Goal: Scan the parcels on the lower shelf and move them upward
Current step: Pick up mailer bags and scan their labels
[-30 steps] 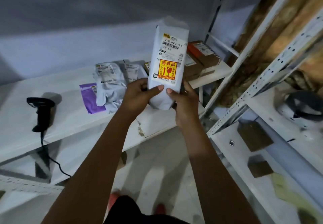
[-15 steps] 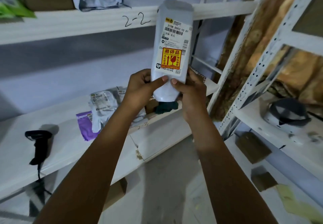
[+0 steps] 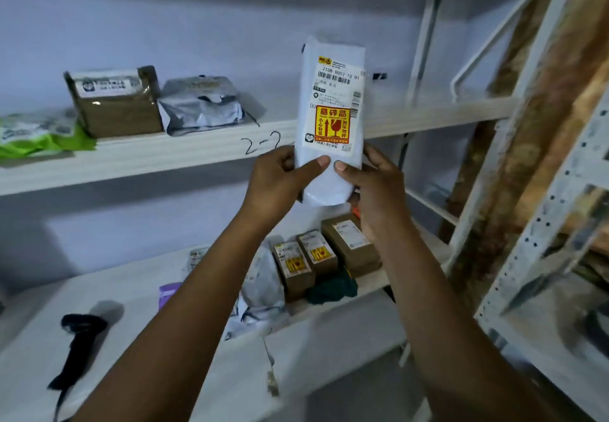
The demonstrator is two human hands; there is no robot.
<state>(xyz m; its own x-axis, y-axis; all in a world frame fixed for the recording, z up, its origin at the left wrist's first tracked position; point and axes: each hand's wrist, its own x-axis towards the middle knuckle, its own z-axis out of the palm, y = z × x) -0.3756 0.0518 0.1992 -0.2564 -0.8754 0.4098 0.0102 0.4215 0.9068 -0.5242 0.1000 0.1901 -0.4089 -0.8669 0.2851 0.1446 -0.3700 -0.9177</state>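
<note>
A tall white parcel [image 3: 331, 69] with a barcode label and a red-and-yellow fragile sticker stands upright in front of the upper shelf [image 3: 148, 154], which is marked "2-2". My left hand [image 3: 280, 181] and my right hand [image 3: 375, 187] both grip its lower end, thumbs on the front. On the lower shelf [image 3: 108, 293] below lie three small brown boxes [image 3: 323, 257], a grey bag parcel [image 3: 263, 290], a purple parcel [image 3: 168, 293] and a dark green bundle [image 3: 333, 288]. The black barcode scanner [image 3: 79, 346] rests on that shelf at the left.
The upper shelf holds a brown box [image 3: 115, 102], a crumpled grey bag [image 3: 201, 105] and a green-and-white bag [image 3: 36, 135] at the left. A second white metal rack [image 3: 540, 243] stands at the right, with a rusty brown wall behind it.
Both hands have raised the white parcel from the lower shelf's level to the upper shelf's height. My view has tilted up, bringing the upper shelf's parcels into sight.
</note>
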